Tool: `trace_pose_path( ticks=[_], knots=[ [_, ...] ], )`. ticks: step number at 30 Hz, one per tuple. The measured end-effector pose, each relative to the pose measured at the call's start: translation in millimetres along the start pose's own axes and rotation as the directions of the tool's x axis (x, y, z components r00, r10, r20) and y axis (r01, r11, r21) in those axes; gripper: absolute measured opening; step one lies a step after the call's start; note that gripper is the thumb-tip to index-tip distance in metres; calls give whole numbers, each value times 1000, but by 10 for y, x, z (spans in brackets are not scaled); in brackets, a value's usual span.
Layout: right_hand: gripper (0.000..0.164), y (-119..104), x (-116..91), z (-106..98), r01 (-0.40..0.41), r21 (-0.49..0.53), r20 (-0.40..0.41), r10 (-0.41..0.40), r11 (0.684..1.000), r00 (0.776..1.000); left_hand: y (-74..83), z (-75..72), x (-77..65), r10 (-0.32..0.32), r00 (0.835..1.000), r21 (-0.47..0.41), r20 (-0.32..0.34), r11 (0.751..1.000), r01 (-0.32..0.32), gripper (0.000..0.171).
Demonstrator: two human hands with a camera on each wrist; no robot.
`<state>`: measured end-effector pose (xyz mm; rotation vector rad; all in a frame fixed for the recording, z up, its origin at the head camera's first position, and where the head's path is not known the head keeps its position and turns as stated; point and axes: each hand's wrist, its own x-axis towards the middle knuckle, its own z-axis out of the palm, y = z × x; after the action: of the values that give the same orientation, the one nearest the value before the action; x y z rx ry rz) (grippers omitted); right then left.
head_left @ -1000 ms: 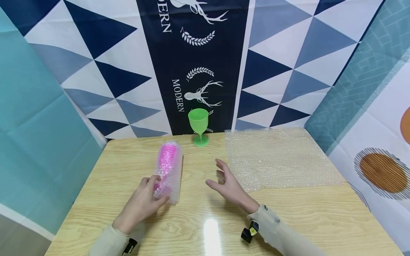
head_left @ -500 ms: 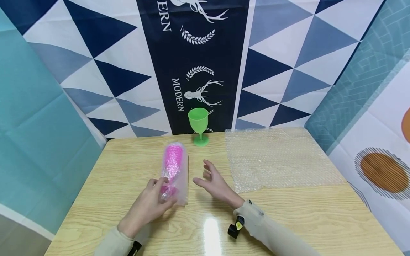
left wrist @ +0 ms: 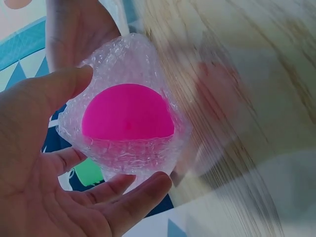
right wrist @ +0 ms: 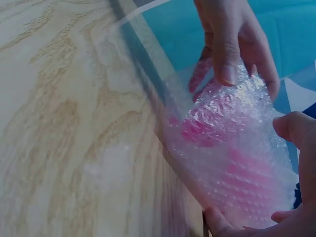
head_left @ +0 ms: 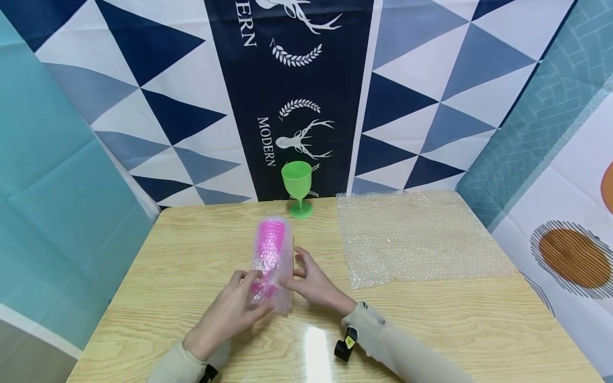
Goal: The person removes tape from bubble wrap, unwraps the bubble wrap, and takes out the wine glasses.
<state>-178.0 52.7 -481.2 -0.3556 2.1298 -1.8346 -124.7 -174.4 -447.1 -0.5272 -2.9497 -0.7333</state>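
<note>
A pink goblet (head_left: 269, 250) lies on the table rolled in bubble wrap, its round foot (left wrist: 128, 111) showing at the near end in the left wrist view. My left hand (head_left: 234, 306) grips this near end, thumb on one side and fingers on the other. Beside the roll's right edge is my right hand (head_left: 313, 279). Its thumb reaches over the wrap and its fingers lie loosely bent along the edge; in the right wrist view the fingertips (right wrist: 215, 219) are at the wrap's border. How firmly they touch is unclear.
A green goblet (head_left: 297, 183) stands upright at the table's back edge. On the right, a flat sheet of bubble wrap (head_left: 416, 239) covers the back of the wooden table (head_left: 407, 330). Patterned cloth (head_left: 311, 80) hangs behind, with more cloth at both sides.
The wrapped pink goblet has slid right and slightly nearer with my left hand. My right hand has come left, from apart to the wrap's edge. The green goblet and flat sheet stayed put.
</note>
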Motion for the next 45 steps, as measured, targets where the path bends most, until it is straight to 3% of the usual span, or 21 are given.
trace_pose_path(
  ticks=[5,16,22,28,33,45],
  knots=[
    [93,22,1,24,50,35,38,-51,998,998,28,12,-17,11,1000,-1,4,1000,-11,65],
    [98,22,-4,15,30,31,12,-31,999,999,21,40,-21,34,999,-33,22,999,-33,64],
    [99,21,-5,8,37,56,14,-38,998,999,-17,-19,6,19,999,-107,46,994,-14,56],
    [99,18,12,11,35,48,14,-36,998,999,-57,-134,140,-67,998,-183,3,981,67,44],
    [100,13,-7,16,23,52,19,-24,998,1000,-87,-214,291,-154,988,-194,-12,970,148,59],
    [99,17,6,4,14,16,22,-14,1000,1000,-231,-329,593,-170,985,-201,-41,967,159,78]
  ],
)
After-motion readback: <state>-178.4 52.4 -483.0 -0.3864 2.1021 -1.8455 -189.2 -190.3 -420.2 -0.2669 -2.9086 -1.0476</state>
